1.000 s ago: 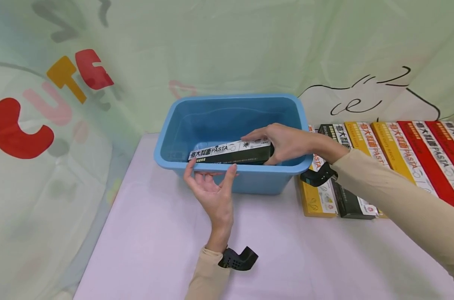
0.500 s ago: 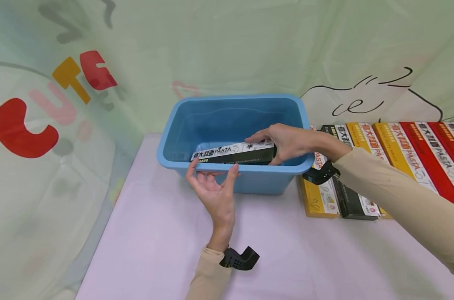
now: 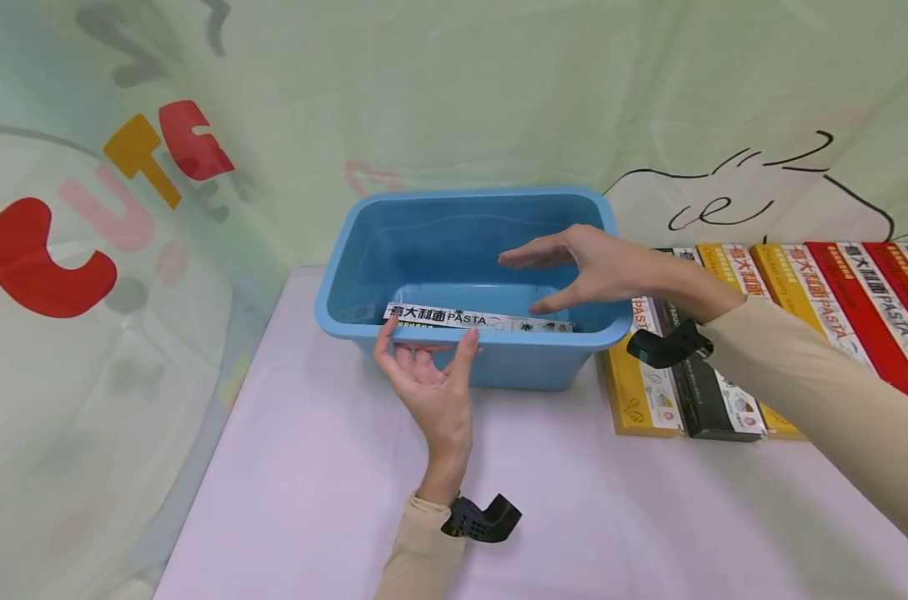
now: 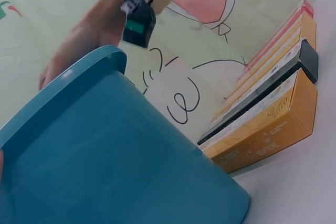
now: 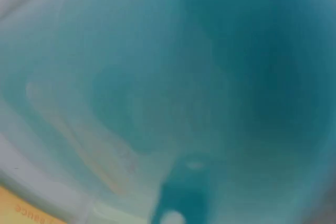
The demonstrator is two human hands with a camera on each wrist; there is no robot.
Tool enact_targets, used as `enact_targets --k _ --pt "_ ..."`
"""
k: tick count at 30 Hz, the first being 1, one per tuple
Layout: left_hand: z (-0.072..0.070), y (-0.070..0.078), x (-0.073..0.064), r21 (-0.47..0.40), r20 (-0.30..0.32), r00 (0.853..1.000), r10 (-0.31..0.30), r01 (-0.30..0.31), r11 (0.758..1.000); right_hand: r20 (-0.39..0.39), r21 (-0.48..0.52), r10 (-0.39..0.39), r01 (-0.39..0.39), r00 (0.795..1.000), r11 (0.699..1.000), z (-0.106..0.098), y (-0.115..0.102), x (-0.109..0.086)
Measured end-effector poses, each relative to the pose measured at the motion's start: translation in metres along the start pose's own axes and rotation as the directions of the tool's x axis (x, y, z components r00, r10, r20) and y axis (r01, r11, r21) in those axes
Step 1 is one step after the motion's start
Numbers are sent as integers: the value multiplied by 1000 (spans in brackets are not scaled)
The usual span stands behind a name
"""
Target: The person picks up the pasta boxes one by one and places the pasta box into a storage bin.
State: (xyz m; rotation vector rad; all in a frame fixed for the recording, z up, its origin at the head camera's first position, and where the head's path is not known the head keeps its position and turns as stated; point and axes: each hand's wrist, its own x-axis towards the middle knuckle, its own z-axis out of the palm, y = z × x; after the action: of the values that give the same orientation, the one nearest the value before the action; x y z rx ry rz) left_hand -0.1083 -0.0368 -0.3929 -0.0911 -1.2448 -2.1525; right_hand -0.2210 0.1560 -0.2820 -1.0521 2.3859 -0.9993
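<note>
A blue plastic bin [image 3: 499, 362] stands on the table in the head view. At its front rim is my left hand [image 3: 434, 400], palm up, holding the rim with fingers and thumb. Inside, along the front wall, lies a black-and-white pasta box [image 3: 484, 320]; the rim hides its lower part. My right hand [image 3: 589, 265] is over the bin's right side, thumb and fingers spread apart, holding nothing. In the left wrist view the bin's wall [image 4: 115, 150] fills the lower left, with the right hand [image 4: 79, 45] beyond its rim. The right wrist view is a blue blur.
To the right of the bin lies a row of pasta boxes: a yellow box [image 3: 644, 400], a black box [image 3: 712, 408], more yellow ones and red boxes [image 3: 866, 325]. A printed green curtain [image 3: 469, 92] hangs behind the lilac tabletop [image 3: 559, 500].
My right hand has let go of the black pasta box and moved up and slightly right. The box has dropped lower in the bin. My left hand stays at the rim.
</note>
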Motion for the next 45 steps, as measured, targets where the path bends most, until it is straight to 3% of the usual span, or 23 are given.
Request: enact_targets --k 7,10,13,15,19,24,27,34,40,45 --pt "-1 -1 1 0 1 1000 11 -11 1000 -72 -54 15 -19 997 998 -7 -15 -32" --pt "-2 -2 1 2 -1 1000 7 -7 1000 -153 -36 28 -34 988 999 -6 -20 -52" --pt "-2 -1 0 10 -5 1000 3 -3 1000 -260 -28 49 -58 964 998 -3 -26 -75" --pt "-2 0 0 13 -9 1000 -3 3 1000 -347 -15 76 -86 935 996 -1 -29 -91" --pt "-1 3 1 18 -20 1000 -16 17 1000 -515 38 124 -122 848 992 8 -29 -115" --pt "1 5 1 26 -43 999 -24 25 999 -626 52 152 -154 765 987 25 -23 -131" --pt "2 5 0 25 -53 998 -25 26 999 -656 86 186 -172 731 981 35 -18 -138" --pt "3 5 -2 12 -66 998 -21 22 1000 -694 142 188 -124 695 982 52 -1 -146" --pt "5 2 -5 -7 -49 999 -12 11 1000 -755 202 237 -128 611 971 70 15 -152" --pt "6 1 -5 -14 -40 999 5 -5 1000 -788 223 287 -183 544 958 102 32 -154"
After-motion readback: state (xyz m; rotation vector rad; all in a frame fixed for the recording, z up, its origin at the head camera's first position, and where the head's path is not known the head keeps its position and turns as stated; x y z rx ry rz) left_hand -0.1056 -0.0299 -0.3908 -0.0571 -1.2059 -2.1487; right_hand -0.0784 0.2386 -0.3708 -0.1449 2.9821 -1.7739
